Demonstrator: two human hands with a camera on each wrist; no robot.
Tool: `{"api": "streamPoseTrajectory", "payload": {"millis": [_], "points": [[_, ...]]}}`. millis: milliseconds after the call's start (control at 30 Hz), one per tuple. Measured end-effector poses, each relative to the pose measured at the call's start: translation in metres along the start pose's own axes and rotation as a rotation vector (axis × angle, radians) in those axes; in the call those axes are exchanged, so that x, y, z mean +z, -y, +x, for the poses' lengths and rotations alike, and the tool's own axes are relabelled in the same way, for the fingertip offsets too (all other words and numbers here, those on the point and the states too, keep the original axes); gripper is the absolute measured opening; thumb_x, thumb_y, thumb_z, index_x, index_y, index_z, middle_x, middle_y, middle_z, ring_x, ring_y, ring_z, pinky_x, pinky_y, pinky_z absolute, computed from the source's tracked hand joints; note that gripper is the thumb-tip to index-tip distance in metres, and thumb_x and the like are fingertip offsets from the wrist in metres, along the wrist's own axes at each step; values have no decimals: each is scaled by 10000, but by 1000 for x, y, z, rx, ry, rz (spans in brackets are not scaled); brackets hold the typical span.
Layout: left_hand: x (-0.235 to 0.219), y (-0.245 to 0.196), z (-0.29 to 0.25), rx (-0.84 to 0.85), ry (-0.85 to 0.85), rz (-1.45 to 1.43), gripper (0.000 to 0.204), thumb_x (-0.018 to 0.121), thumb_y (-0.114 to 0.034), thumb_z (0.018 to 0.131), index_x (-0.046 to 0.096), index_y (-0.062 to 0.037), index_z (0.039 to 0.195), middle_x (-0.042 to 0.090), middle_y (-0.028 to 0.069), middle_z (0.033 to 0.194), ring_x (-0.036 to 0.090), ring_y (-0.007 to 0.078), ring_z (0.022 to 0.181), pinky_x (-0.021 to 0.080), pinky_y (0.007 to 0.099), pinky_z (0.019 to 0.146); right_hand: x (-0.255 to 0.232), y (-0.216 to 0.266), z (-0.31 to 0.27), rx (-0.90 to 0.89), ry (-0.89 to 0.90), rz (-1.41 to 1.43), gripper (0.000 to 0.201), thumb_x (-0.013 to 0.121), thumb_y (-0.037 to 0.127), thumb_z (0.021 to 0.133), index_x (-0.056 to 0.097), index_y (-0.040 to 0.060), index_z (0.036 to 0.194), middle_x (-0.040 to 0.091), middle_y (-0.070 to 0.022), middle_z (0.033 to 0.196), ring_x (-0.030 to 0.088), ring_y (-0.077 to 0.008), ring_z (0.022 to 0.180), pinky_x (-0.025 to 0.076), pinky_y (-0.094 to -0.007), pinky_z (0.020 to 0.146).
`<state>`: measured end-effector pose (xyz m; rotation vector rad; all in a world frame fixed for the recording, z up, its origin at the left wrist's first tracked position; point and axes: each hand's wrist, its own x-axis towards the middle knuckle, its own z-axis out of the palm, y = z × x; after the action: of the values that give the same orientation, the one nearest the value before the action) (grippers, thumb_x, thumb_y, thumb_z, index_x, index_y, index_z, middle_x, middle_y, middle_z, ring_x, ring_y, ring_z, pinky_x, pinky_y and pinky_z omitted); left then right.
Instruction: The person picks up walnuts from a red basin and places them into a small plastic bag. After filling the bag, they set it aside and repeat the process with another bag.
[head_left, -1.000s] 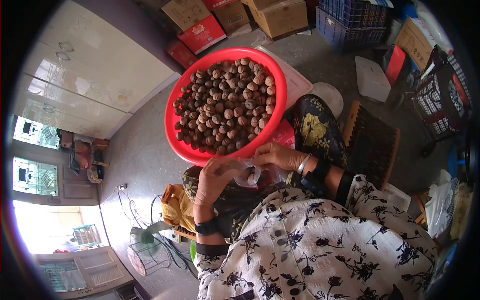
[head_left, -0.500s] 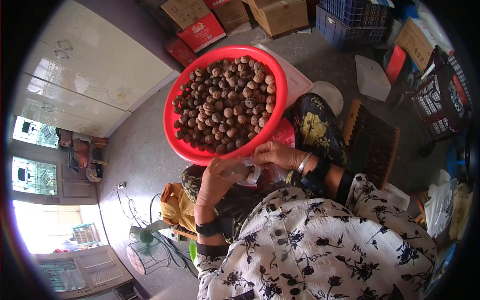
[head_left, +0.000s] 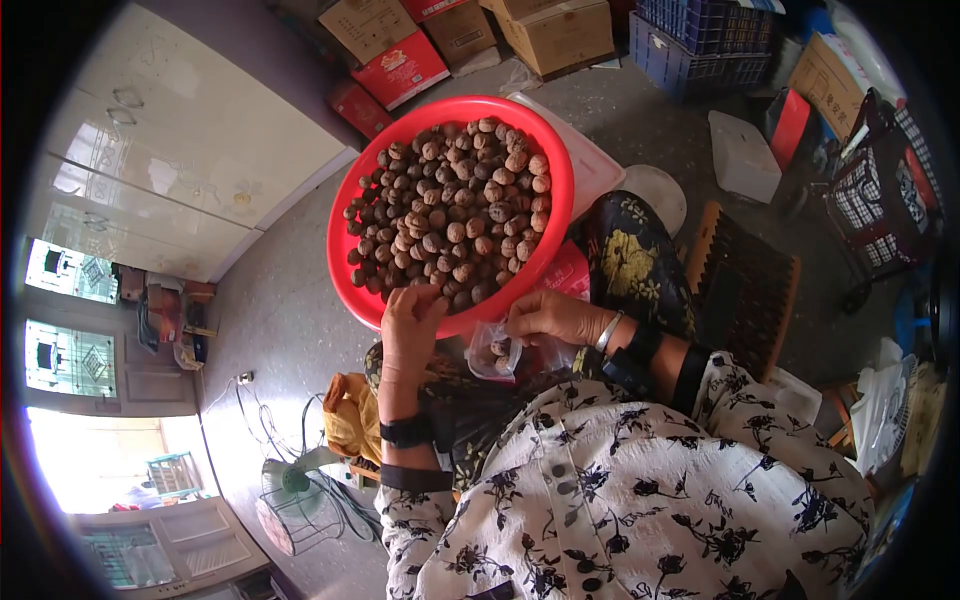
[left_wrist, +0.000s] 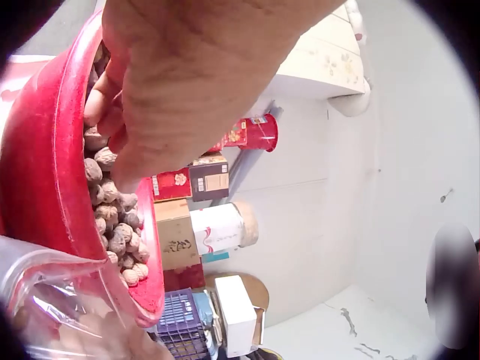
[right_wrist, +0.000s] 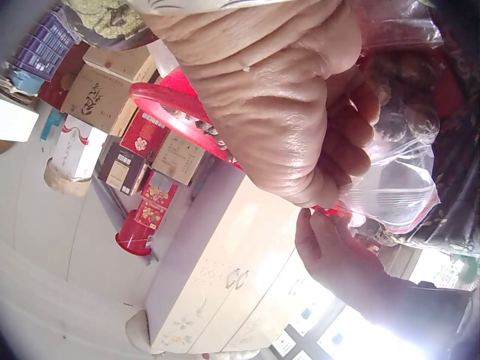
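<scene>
A large red basin (head_left: 562, 180) full of walnuts (head_left: 455, 215) stands in front of the person. At its near rim is the left hand (head_left: 408, 335), its fingertips in among the walnuts. In the left wrist view the thumb and loosely bent fingers (left_wrist: 100, 103) stand apart over the nuts. To the right, the right hand (head_left: 560, 318) pinches the edge of a clear zip-top plastic bag (head_left: 492, 358) above the lap. Some walnuts (right_wrist: 394, 116) show through the bag in the right wrist view. The bag's mouth lies beside the right fingertips.
Cardboard boxes (head_left: 560, 40) and blue crates (head_left: 690, 60) stand at the back. A ridged wooden board (head_left: 745, 285) lies by the right leg, near a checked cart (head_left: 880, 200). On the left are a fan (head_left: 290, 480), loose cables and a white cabinet (head_left: 180, 130).
My left hand has left the bag and moved up and left to the walnuts at the basin's near rim. The right hand keeps its hold on the bag, now more in sight.
</scene>
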<state>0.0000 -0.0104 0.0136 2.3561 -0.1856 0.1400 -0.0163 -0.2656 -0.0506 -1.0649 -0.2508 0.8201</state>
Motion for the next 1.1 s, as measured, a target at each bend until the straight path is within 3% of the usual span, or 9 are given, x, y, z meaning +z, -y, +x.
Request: {"api": "streamPoseTrajectory", "payload": {"millis": [133,300,533,633,700,733,800,900,1100], "points": [[13,15,27,81,4,111,332,731,-83,786,689,-58,1115,630,95,1015,604,199,758,513,321,714,-1,-1,-1,-20,9,-2,175,652,199,953,686,43,880,590,2,720,518,-90,651,423,-246,631],[37,33,49,31,88,-20,447,737,-84,771,650,-88,1209,620,119,1082,614,228,787,527,359,741,-1,-1,0,-24,19,-36,180,643,193,957,672,45,860,581,8,716,504,-85,644,414,-244,617],[49,49,57,68,140,188,456,764,-92,744,656,-81,1187,625,139,1095,635,279,838,537,368,777,-1,1,0,0,18,-55,202,653,215,958,665,58,831,580,27,719,492,-65,641,403,-233,612],[48,47,56,145,57,236,434,759,-84,739,664,-69,1162,626,143,1082,636,280,855,537,368,784,0,2,0,3,18,-72,207,656,227,958,670,63,832,579,35,720,491,-59,642,403,-231,613],[45,43,52,-94,28,101,410,747,-72,760,671,-57,1163,646,119,1062,651,229,863,540,341,779,2,5,-1,1,9,-79,208,657,230,958,673,66,833,575,39,715,491,-57,643,402,-231,613],[44,47,51,-93,28,101,410,747,-72,760,671,-57,1163,646,119,1062,651,229,863,540,341,779,2,5,-1,-1,0,-86,208,658,234,958,676,68,834,572,44,710,492,-54,643,401,-230,612],[38,53,50,-269,71,-341,402,709,-53,824,643,-27,1220,663,73,1064,655,166,877,544,291,775,0,0,0,1,-1,-77,209,657,233,959,679,68,833,569,47,704,493,-53,644,401,-228,613],[17,21,36,-386,112,-647,379,652,-38,902,601,4,1276,666,43,1074,651,128,892,545,255,780,-1,0,0,4,6,-59,204,660,233,955,686,70,835,572,51,700,498,-52,647,404,-226,617],[8,10,15,-370,88,-943,339,597,-31,958,584,2,1295,660,45,1123,655,127,926,547,257,832,0,2,0,6,-10,-81,170,691,230,926,706,76,855,591,53,717,523,-54,665,428,-224,646]]}}
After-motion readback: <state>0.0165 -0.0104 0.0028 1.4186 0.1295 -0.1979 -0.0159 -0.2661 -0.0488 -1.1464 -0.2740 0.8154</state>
